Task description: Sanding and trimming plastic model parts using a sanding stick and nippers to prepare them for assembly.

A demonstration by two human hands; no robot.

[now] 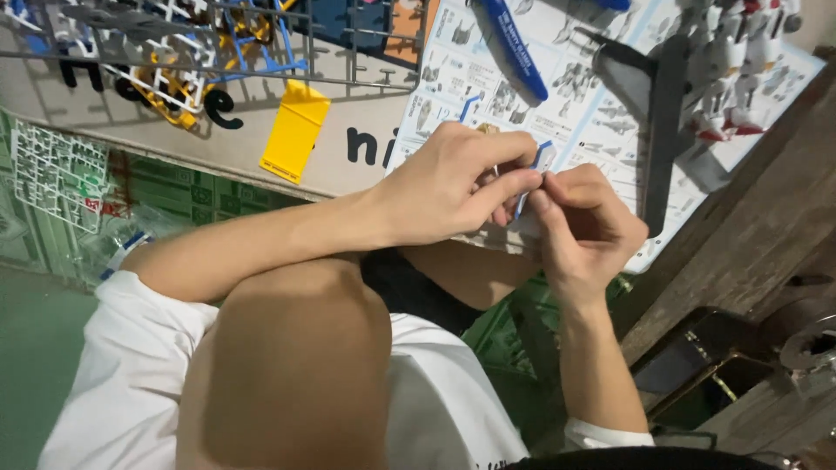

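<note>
From the head camera I take the instruction sheet point(557, 96) as my landmark. Both hands meet over its near edge. My left hand point(453, 187) comes in from the left with the forearm crossing above a raised knee point(296, 365), and its thumb and forefinger are pinched shut on a small blue-and-white model part point(538, 165). My right hand point(583, 226) rises from below, wrist bent, fingertips curled closed against the same part from the other side, so the piece sits clamped between the two hands just above the sheet.

How far along things stand, as I judge it: a white robot model point(740, 61) stands at the sheet's far right corner looking largely built, while left of the sheet several part frames point(174, 52) and a yellow piece point(296, 130) lie with parts still attached, and a white frame point(57, 174) farther left looks mostly full. So a good deal remains uncut. A blue pen-like tool point(514, 48) rests on the sheet's upper part, untouched.
</note>
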